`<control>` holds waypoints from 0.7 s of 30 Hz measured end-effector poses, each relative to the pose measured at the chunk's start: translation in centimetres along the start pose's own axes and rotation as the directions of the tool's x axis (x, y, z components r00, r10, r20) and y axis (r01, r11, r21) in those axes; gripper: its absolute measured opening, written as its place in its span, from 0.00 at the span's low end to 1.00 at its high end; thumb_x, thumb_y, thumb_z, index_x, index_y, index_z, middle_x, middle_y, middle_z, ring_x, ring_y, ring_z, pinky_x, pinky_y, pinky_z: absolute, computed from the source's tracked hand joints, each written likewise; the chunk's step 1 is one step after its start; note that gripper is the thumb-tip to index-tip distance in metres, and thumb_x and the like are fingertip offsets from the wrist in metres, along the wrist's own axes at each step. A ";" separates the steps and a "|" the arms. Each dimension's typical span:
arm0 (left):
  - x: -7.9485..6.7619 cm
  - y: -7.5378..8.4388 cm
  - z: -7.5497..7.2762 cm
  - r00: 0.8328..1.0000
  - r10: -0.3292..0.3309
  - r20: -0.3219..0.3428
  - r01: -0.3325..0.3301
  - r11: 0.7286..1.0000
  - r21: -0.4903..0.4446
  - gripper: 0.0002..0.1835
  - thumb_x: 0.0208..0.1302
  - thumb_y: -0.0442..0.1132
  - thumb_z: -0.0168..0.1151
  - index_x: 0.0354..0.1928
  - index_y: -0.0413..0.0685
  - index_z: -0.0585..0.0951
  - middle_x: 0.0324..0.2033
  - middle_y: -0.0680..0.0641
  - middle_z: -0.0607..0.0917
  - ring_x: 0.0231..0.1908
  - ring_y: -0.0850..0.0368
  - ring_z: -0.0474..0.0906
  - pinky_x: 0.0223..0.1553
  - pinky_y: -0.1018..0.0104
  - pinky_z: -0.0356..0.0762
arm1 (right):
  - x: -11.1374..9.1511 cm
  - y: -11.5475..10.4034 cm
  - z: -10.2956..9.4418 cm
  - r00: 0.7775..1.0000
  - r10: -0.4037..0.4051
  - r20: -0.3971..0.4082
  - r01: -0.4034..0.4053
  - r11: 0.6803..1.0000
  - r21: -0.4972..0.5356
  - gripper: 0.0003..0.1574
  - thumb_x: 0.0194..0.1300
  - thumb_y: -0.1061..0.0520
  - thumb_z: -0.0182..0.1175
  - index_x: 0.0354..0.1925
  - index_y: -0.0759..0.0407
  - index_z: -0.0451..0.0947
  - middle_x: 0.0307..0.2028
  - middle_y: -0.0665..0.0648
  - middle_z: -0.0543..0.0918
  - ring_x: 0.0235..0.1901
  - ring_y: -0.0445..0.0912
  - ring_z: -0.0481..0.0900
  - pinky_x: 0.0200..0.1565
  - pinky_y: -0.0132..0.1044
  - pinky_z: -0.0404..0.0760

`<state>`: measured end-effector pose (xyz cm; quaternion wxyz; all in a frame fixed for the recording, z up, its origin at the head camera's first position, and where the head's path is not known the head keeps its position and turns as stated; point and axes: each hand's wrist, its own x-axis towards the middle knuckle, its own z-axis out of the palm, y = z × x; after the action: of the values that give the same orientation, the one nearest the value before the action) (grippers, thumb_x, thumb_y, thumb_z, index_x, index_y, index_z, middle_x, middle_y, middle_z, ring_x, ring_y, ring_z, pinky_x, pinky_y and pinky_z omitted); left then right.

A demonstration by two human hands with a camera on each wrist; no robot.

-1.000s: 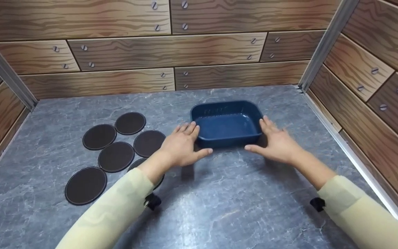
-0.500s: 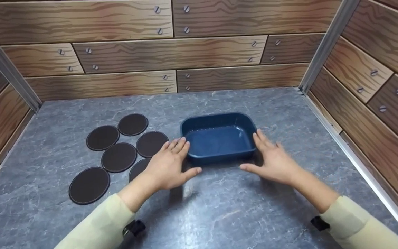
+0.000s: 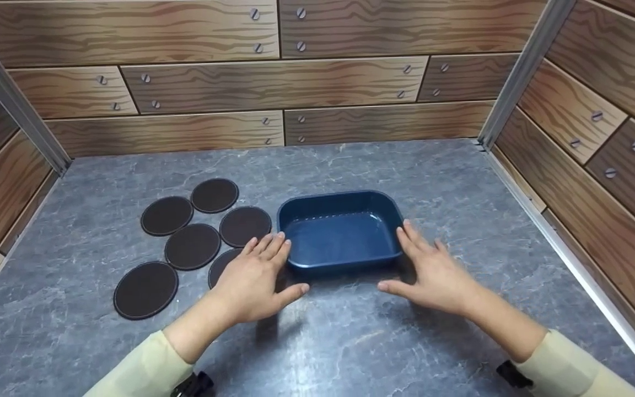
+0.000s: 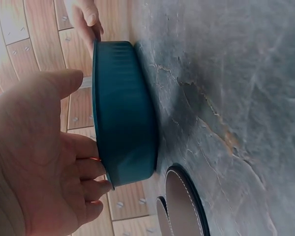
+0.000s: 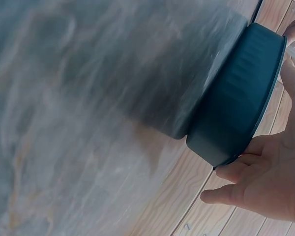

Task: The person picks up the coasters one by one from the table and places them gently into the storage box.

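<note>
- Two bare hands flank one empty, dark blue rectangular container (image 3: 342,240), which sits on the grey marbled desk (image 3: 350,353) just right of the head view's centre.
- Left hand (image 3: 254,281): spread, fingers nearly straight, fingertips at the container's left end, thumb standing apart near the front corner. It grips nothing.
- Right hand (image 3: 433,273): likewise spread, fingers along the right end, thumb pointing inward, clear of the front wall. It grips nothing either.
- Just changed: over the last second the container has come lower and further left in the frame, both hands travelling with it. This suggests it is being slid towards the person between flat fingers rather than lifted.
- Six dark round coasters (image 3: 192,246) lie left of centre; one is partly hidden by the left hand. They have kept their arrangement, but the container's left end is now just beside the nearest ones.
- Wood-patterned walls (image 3: 273,85) fill the upper frame.
</note>
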<state>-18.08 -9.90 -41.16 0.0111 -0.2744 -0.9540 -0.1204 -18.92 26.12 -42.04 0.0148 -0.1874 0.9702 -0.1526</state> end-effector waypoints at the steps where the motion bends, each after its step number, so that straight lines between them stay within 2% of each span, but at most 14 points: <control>1: -0.2 0.0 0.0 1.000 0.001 0.002 -0.001 1.000 0.002 0.50 0.73 0.71 0.55 0.78 0.33 0.67 0.78 0.34 0.64 0.79 0.37 0.58 0.79 0.41 0.51 | -0.1 -0.1 0.1 1.000 -0.002 0.001 0.002 1.000 0.000 0.76 0.62 0.16 0.61 0.83 0.67 0.50 0.83 0.67 0.47 0.79 0.66 0.56 0.75 0.72 0.49; 7: -1.4 -0.1 0.0 1.000 0.004 -0.006 -0.004 1.000 -0.001 0.50 0.73 0.70 0.56 0.77 0.33 0.68 0.77 0.33 0.65 0.78 0.36 0.59 0.78 0.40 0.52 | -0.7 -0.8 0.3 1.000 -0.012 0.011 0.012 1.000 -0.001 0.74 0.63 0.21 0.66 0.83 0.66 0.50 0.84 0.65 0.46 0.78 0.65 0.58 0.75 0.70 0.49; 21: -2.9 0.0 0.1 0.999 0.011 -0.043 -0.010 1.000 0.015 0.51 0.73 0.72 0.54 0.76 0.32 0.69 0.77 0.33 0.67 0.77 0.36 0.61 0.77 0.38 0.54 | -1.8 -1.6 -0.3 0.999 -0.030 0.020 0.030 0.999 0.014 0.70 0.66 0.21 0.62 0.81 0.68 0.55 0.83 0.65 0.51 0.79 0.62 0.57 0.75 0.71 0.51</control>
<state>-15.63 -11.32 -41.53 0.0345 -0.2768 -0.9529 -0.1192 -16.73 25.41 -41.33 0.0236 -0.2032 0.9661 -0.1574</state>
